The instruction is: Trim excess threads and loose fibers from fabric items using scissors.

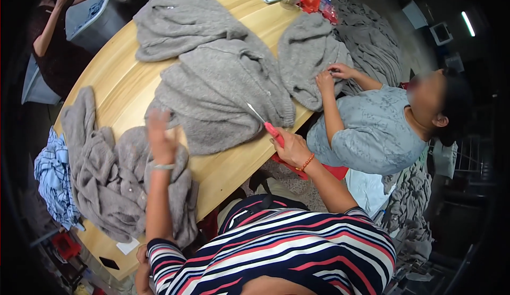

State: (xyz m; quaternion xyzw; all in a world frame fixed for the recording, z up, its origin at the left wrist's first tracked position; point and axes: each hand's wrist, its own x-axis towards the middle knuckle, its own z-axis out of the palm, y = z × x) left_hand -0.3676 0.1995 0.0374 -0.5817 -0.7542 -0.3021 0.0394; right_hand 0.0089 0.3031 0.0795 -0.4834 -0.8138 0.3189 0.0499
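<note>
My right hand is closed around the red handle of a slim tool with a thin, pointed metal tip; its exact kind is unclear. The tip lies over a grey knitted sweater spread on the table in front of me. My left hand is raised beside that sweater's left edge, smeared by motion, so its fingers cannot be read. Below and left of it lies a heap of grey knitwear.
The wooden table carries another grey garment at the back. On my right, a person handles grey knitwear. Another person stands far left by a blue bin. Blue plaid cloth hangs at the left edge.
</note>
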